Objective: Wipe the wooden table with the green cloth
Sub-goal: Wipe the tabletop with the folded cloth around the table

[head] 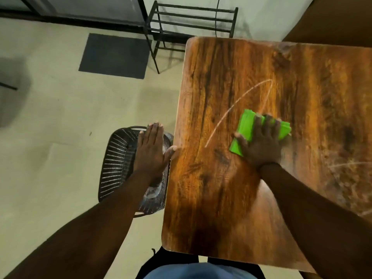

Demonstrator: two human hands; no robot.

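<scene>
The wooden table [221,81] fills the right half of the view, dark-grained and glossy, with pale curved streaks on it. A folded green cloth [244,127] lies flat near the table's middle. My right hand [261,143] presses down on the cloth with fingers spread over it. My left hand [153,148] is held flat with straight fingers just off the table's left edge, over a basket, its thumb touching the table edge. It holds nothing.
A dark perforated plastic basket [116,164] stands on the floor against the table's left side. A black metal rack [193,21] stands behind the table's far left corner. A dark mat [114,55] lies on the pale floor.
</scene>
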